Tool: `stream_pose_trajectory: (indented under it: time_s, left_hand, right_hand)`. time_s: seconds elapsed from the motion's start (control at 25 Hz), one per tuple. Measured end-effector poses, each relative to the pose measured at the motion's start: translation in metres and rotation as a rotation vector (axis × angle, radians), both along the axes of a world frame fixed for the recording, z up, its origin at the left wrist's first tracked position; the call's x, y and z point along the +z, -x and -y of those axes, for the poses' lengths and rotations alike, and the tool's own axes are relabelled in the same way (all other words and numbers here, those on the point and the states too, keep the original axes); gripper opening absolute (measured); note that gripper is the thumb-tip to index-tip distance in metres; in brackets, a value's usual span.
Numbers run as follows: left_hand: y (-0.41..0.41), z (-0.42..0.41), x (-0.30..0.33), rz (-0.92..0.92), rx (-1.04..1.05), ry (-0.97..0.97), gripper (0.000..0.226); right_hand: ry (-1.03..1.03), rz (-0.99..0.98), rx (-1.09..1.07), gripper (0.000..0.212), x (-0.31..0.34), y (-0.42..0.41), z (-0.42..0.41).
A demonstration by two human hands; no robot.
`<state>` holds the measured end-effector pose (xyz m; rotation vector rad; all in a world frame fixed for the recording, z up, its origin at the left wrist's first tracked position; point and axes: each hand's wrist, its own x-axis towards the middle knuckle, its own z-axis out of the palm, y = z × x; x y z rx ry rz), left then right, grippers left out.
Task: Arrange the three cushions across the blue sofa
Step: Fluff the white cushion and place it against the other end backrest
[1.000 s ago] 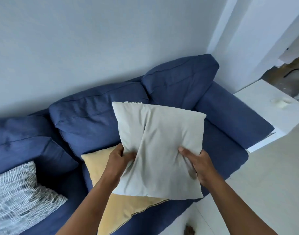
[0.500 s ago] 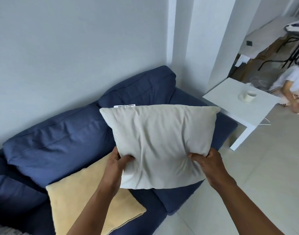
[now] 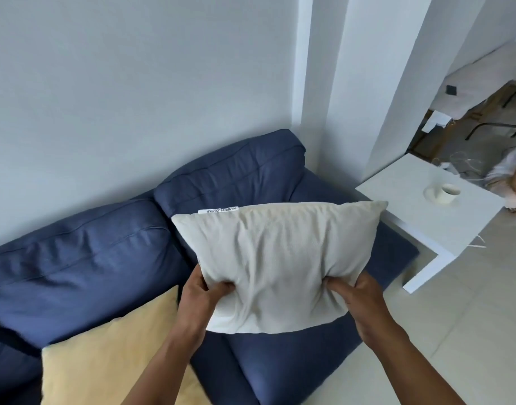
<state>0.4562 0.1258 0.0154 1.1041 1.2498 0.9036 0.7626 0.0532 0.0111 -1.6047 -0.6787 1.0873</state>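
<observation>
Both hands, left hand [image 3: 205,290] and right hand [image 3: 357,293], squeeze the white cushion [image 3: 277,258] mid-frame. Dropped too far right, it could slide off the blue sofa [image 3: 84,258].

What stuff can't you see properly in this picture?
- Third cushion: not in the head view, beyond the left edge.
- Yellow cushion: cut off by the bottom edge, partly behind the left forearm.
- Sofa seat at its right end: hidden behind the cream cushion gripped by the left hand and right hand.
- Cup on the white table: too small to see inside.
- Person at the right edge: cut off and blurred.
</observation>
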Motion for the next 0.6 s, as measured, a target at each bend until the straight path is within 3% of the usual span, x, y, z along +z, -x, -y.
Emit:
stream_pose_trajectory:
  time_s: [0.4,0.6]
  left_hand:
    - [-0.042,-0.105,-0.028,-0.080,0.127,0.154,0.054]
    - [-0.045,-0.134,-0.051,-0.166,0.227,0.224,0.036]
  right_hand:
    - [0.131,0.038,0.131,0.030,-0.011,-0.047,-0.142]
    - [0.181,0.030,0.236,0.035,-0.038,-0.048,-0.203]
